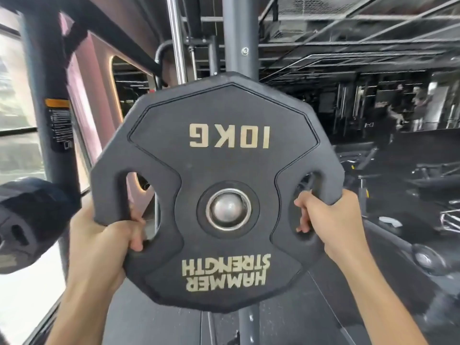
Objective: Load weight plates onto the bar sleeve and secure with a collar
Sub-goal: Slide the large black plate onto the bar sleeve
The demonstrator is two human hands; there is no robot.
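One black, many-sided rubber 10KG plate (224,160) shows a steel bar sleeve end (227,207) in its centre hole and blocks the grey upright post (236,33) behind it. The left hand (99,242) and right hand (333,220) curl their fingers (136,241) through its two side slots. Left of the plate sit blurred dark stored plates (29,220).

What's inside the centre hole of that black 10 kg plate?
The rounded silver end of the bar sleeve fills the hole of the black 10 kg plate. Its length behind is covered.

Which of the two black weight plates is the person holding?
The central 10KG plate: the left hand and right hand grip its side cut-outs. The other plate sits untouched at the left edge.
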